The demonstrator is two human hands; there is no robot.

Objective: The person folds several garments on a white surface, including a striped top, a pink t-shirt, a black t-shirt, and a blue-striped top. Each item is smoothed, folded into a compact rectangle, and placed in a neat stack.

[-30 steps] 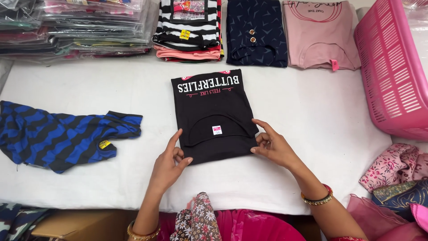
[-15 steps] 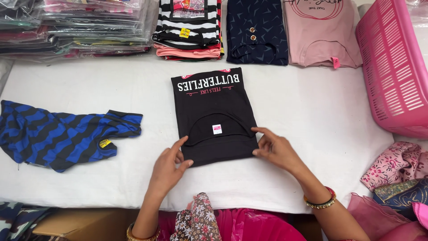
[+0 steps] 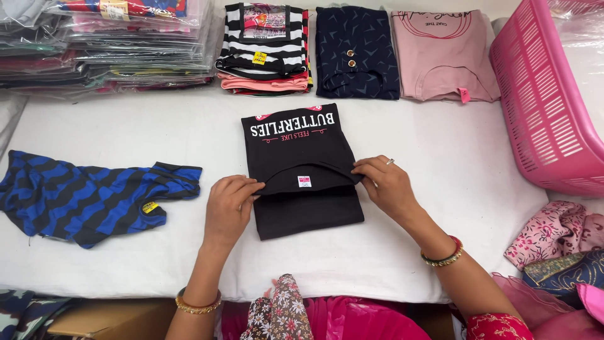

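Folding looks well advanced on the black T-shirt (image 3: 301,170) — it lies at the centre of the white worktop (image 3: 126,126) as a neat rectangle, sleeves already tucked out of sight, printed front up with the lettering toward 12 o'clock and the neckline with its small white label toward 6 o'clock. The left hand (image 3: 228,208) rests on the shirt's edge at 9 o'clock, fingers bent and pinching the fabric there; the right hand (image 3: 387,186) does likewise at 3 o'clock, fingertips pressed on the edge near the collar. Neither grip is fully closed: both are light pinches on cloth, thumbs mostly hidden beneath. Judgement: what remains is a last squaring or one more fold, then setting it with the folded stock. At 12 o'clock that stock sits in a row — a striped stack (image 3: 264,47), a navy shirt (image 3: 355,53), a pink shirt (image 3: 443,53). At 9 o'clock a blue-and-black striped garment (image 3: 88,195) lies crumpled, not yet folded. Bagged garments (image 3: 107,44) are piled at 10 o'clock, and a pink basket (image 3: 541,107) stands at 2 o'clock, cut off by the frame so its contents cannot be read. Loose patterned cloth (image 3: 557,230) at 4 o'clock is partly out of view. Underside of the shirt and how many layers it holds: not visible. A cardboard box (image 3: 94,318) at 7 o'clock shows only in part.
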